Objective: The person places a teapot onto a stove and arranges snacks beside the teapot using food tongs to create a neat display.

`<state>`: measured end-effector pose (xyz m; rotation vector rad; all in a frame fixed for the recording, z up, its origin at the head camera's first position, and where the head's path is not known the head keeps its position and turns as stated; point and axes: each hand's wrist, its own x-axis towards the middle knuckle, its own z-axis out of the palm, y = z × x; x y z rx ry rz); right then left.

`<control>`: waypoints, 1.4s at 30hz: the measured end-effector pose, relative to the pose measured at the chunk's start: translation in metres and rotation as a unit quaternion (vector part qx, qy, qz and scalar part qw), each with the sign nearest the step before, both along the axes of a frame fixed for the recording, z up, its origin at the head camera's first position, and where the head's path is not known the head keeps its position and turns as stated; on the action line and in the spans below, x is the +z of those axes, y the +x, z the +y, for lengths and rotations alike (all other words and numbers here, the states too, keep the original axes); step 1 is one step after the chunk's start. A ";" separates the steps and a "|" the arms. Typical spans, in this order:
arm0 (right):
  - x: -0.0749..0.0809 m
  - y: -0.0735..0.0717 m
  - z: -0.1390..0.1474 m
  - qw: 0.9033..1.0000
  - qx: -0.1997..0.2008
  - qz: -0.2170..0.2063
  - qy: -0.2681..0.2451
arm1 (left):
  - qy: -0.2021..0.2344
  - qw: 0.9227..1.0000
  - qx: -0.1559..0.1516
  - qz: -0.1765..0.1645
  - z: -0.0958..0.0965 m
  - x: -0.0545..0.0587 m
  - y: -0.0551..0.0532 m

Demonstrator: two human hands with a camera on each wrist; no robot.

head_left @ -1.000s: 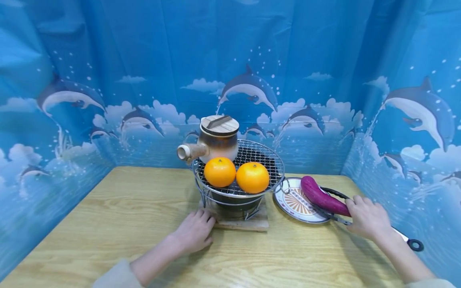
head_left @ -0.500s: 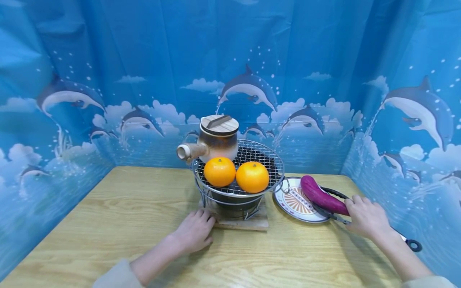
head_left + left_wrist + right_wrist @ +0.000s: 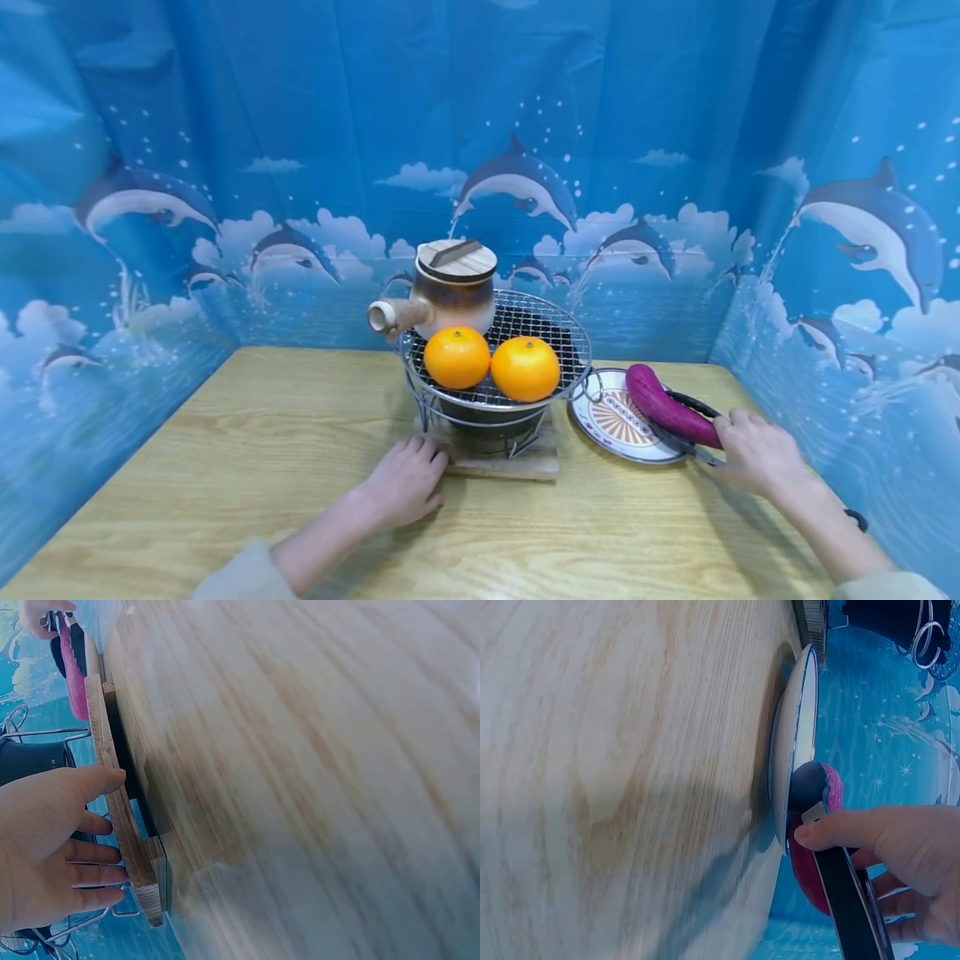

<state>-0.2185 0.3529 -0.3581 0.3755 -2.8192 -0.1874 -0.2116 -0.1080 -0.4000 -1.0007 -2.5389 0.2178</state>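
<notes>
My right hand (image 3: 761, 454) grips a pair of tongs (image 3: 849, 900), thumb on one arm and fingers behind the other. Their dark heads (image 3: 692, 403) lie on either side of a long purple eggplant (image 3: 663, 404). The eggplant slants over a patterned plate (image 3: 611, 417), its near end partly hidden by the hand. My left hand (image 3: 405, 483) rests at the front left corner of a wooden board (image 3: 517, 468) under a small grill. In the left wrist view the fingers of the left hand (image 3: 52, 840) are loosely extended beside the board's edge.
Two oranges (image 3: 491, 367) sit on the grill's round wire rack (image 3: 536, 315). Behind them stands a side-handled clay pot (image 3: 454, 300) with a wooden lid. A blue dolphin-print curtain (image 3: 360, 167) closes off the table (image 3: 315, 417) at the back and sides.
My right hand has shifted slightly left with the tongs, whose ring end is now mostly behind the forearm. The eggplant has barely moved. The left hand stays put.
</notes>
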 end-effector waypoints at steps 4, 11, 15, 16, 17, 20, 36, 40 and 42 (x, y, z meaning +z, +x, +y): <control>-0.003 0.001 0.001 1.000 -0.008 -0.001 -0.020 | 0.001 1.000 0.001 0.000 0.000 0.000 0.000; -0.005 0.000 0.003 1.000 -0.005 0.005 -0.027 | 0.003 1.000 0.004 -0.004 0.000 0.001 0.001; -0.006 0.000 0.003 0.999 -0.004 0.005 -0.032 | 0.001 1.000 0.005 -0.001 0.000 0.001 0.001; -0.006 0.000 0.004 0.999 -0.003 0.006 -0.034 | 0.000 1.000 0.005 0.000 0.000 0.002 0.001; -0.006 0.000 0.004 0.999 -0.003 0.006 -0.037 | -0.001 1.000 0.006 0.000 0.000 0.002 0.002; -0.007 0.001 0.006 0.999 -0.004 0.005 -0.045 | -0.001 1.000 0.007 -0.001 0.000 0.002 0.002; -0.008 0.003 0.007 0.997 -0.012 -0.016 -0.073 | 0.003 1.000 0.004 -0.004 0.001 0.003 0.002; -0.008 0.004 0.007 0.997 -0.014 -0.016 -0.079 | 0.001 1.000 0.005 -0.003 0.001 0.003 0.002; -0.008 0.004 0.007 0.996 -0.013 -0.017 -0.082 | 0.001 1.000 0.004 -0.002 0.001 0.003 0.002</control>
